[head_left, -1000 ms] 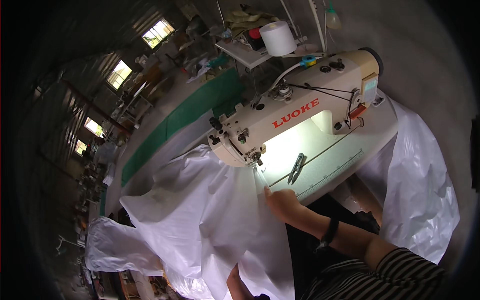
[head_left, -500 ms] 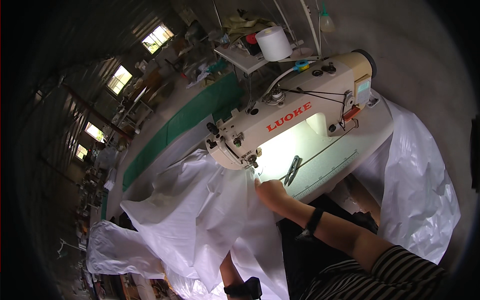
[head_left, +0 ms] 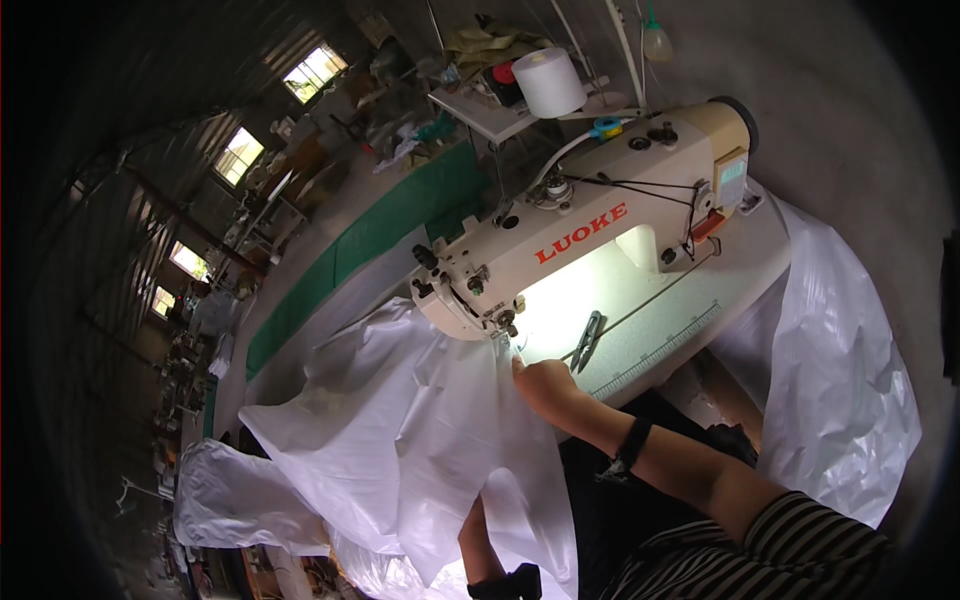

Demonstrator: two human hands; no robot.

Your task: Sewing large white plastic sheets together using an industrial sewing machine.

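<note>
A white sewing machine [head_left: 590, 215] stands on its pale table, its lamp lighting the needle area. Thin white sheeting [head_left: 400, 400] lies in loose folds under its needle end and hangs down toward me. My right hand [head_left: 545, 387] is at the sheet's edge just in front of the presser foot, fingers closed on the material. My left forearm [head_left: 480, 545] rises from the lower edge; a fold of the sheeting hides that hand's fingers. Small thread snips [head_left: 587, 340] lie on the machine bed, beyond my right hand.
A white thread cone [head_left: 549, 83] stands behind the machine. More white sheeting [head_left: 835, 370] hangs off the table's right side. A printed ruler scale [head_left: 660, 350] runs along the near table edge. A green-covered surface [head_left: 370, 255] stretches away at the back left.
My left forearm has shifted right and slightly upward beneath the sheeting, and the folds near it have moved. My right hand stays almost where it was by the presser foot.
</note>
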